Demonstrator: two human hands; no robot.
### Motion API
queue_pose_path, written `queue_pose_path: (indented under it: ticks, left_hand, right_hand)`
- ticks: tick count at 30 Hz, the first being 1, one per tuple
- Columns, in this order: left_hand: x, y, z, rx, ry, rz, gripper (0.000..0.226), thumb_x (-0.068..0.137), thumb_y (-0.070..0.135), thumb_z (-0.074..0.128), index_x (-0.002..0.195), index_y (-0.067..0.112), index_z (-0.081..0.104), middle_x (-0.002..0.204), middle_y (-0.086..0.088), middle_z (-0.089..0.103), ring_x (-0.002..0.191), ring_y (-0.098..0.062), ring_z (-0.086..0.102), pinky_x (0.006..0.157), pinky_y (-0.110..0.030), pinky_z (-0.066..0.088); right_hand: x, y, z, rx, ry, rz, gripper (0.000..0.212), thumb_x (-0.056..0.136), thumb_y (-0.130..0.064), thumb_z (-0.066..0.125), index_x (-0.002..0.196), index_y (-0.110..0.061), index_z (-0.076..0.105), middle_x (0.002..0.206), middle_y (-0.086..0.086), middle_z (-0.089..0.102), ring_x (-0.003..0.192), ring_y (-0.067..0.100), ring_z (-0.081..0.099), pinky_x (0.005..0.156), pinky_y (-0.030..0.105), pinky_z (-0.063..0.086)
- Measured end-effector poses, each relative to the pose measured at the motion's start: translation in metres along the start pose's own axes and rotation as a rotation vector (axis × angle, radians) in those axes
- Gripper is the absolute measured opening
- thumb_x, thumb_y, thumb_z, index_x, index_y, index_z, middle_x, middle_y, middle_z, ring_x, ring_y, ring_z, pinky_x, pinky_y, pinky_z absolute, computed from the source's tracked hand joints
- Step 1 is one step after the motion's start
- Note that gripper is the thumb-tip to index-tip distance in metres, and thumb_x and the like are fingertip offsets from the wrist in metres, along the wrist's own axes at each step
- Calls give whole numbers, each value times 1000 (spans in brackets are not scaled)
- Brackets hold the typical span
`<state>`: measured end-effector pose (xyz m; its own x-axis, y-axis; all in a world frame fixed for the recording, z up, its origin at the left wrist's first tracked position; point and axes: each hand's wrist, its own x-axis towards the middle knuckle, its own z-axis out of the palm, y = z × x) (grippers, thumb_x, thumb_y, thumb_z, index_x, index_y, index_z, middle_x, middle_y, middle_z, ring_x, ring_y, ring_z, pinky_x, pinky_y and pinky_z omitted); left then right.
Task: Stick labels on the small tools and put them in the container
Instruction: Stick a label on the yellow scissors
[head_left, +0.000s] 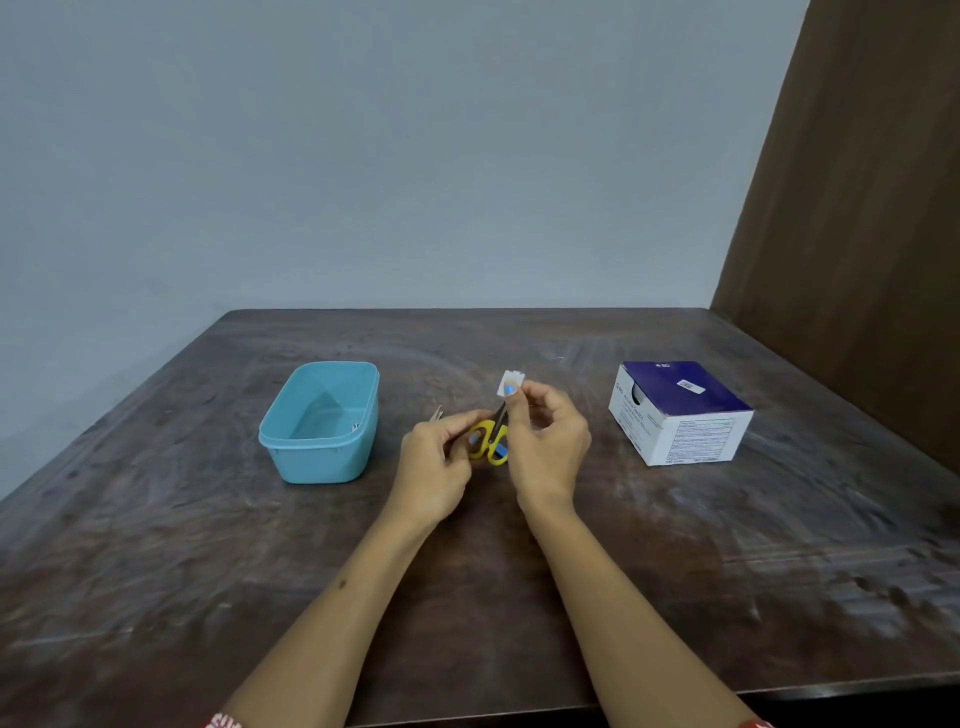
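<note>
my left hand (434, 457) has its grip closed around a small pair of scissors (491, 439), fingers curled on the yellow handles, with the blades running up and away from me toward my other hand. my right hand (545, 441) has its grip pinched on a small white label (511, 383), held between thumb and fingertip right at the tip of the scissor blades; whether the label is already touching the blades i cannot tell. both hands are raised a little above the middle of the dark wooden tabletop (571, 597), close together, almost touching around the scissors. something small and pale (436, 414) pokes out beyond my left fingers, too small for me to make out. the light blue plastic container (322, 423) sits on the tabletop to the left of my hands, near but apart from them, its opening facing up; a tiny metallic bit (356, 427) shows inside against its right wall, too small to name. to the right, well apart from my hands, stands a white and dark purple cardboard box (680, 410) with printed text on its sides. a pale wall (363, 156) rises behind the tabletop, and a brown wooden panel (857, 208) stands at the right edge.
</note>
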<state>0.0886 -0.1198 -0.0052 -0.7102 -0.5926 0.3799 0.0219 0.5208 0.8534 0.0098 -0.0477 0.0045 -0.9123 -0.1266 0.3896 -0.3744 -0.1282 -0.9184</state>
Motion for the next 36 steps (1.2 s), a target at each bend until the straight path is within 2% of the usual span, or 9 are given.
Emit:
queue_pose_path:
  ticks: [4,9,11,13,20,25,30,33,36]
  left_hand:
    - [0,0,-3,29,20,19,43,86,-11,47,118,13,64,107,0,70,98,-7,65,90,-32,54]
    - [0,2,-1,13,-1,20,42,87,-11,46,116,13,65,103,4,69,97,-7,65,93,-33,52]
    - [0,2,0,35,1,14,40,87,-11,46,116,10,65,102,4,68,96,-7,65,91,-24,52]
    - [-1,3,1,47,-16,1,39,88,-10,47,117,9,64,106,3,68,98,-6,63,88,-17,51]
    - [-1,1,5,-105,-67,-83,37,91,-10,45,115,10,65,108,-6,67,99,-14,65,84,-32,56]
    - [-3,3,6,-127,-72,-102,33,92,-7,46,115,7,64,103,-6,68,94,-13,66,81,-25,56]
    - [0,-1,4,-125,-9,-85,37,90,-11,44,115,7,65,102,-6,69,95,-15,67,84,-34,56]
    - [1,-1,1,-130,54,-51,40,89,-12,45,114,11,66,100,-6,71,92,-14,68,83,-34,57]
    - [3,-3,-1,-132,65,-49,37,90,-7,48,116,12,65,104,-5,70,95,-14,68,85,-38,56]
  right_hand:
    - [-3,1,1,-41,-61,-28,4,82,-16,68,84,-20,68,83,-1,68,71,3,61,67,17,49]
    - [-2,0,0,-7,-4,-9,8,83,-15,67,82,-23,66,82,0,68,74,8,63,67,20,51]
    - [0,0,-1,14,43,5,10,84,-15,66,80,-25,64,82,2,68,76,12,64,64,17,50]
    - [3,1,-1,31,86,16,9,84,-15,65,80,-23,64,82,4,69,77,16,65,63,21,51]
    - [7,3,-2,69,148,59,5,85,-16,65,82,-21,65,82,6,68,77,18,64,65,26,51]
    - [7,2,-2,63,165,81,6,85,-16,64,86,-13,69,82,6,68,76,18,63,66,27,51]
    - [4,3,-1,30,36,49,5,83,-14,67,85,-18,69,82,3,69,74,13,64,66,22,51]
    - [-1,5,1,-16,-102,26,12,81,-14,70,80,-26,67,80,0,69,73,10,66,67,25,55]
    - [-2,6,1,-46,-141,3,11,81,-16,71,80,-27,68,80,-2,69,74,9,66,69,29,56]
